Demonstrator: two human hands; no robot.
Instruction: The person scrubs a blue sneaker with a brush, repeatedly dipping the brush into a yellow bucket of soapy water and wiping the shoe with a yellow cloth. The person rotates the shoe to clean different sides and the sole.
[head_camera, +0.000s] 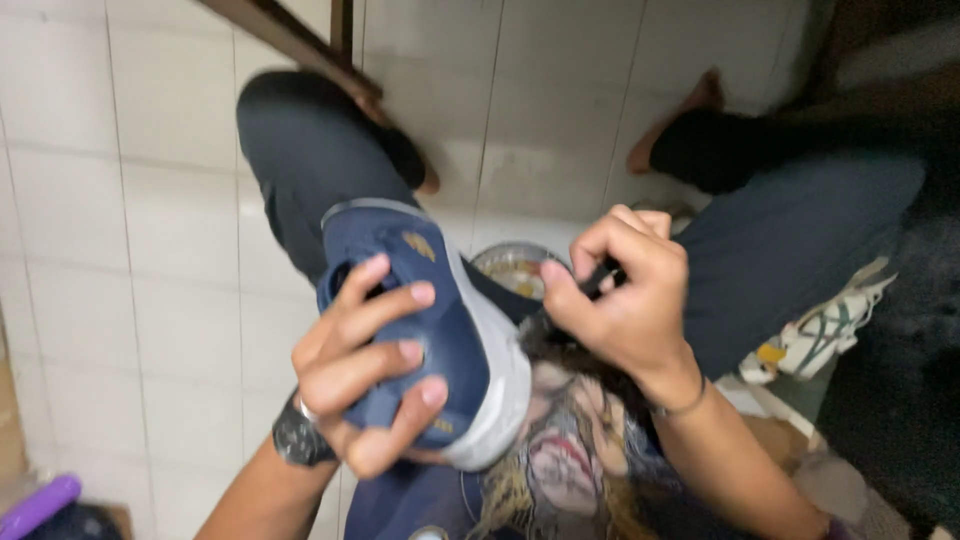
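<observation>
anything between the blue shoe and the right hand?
Head view: a round metal tin on the floor shows in the gap between the blue shoe and the right hand, below both.

The left hand (365, 365) is reaching up from the lower left, its forearm rising bare from the bottom edge and wearing a dark watch at the wrist. Its fingers (400, 298) are spreading and curling, the thumb pressing from below, gripping what it holds. The right hand (625, 295) is coming in from the lower right, its forearm slanting up with a thin band at the wrist. Its fingers are bunching into a loose fist, thumb and forefinger pinching together. Both hands are hovering close together over the bent knees.
</observation>
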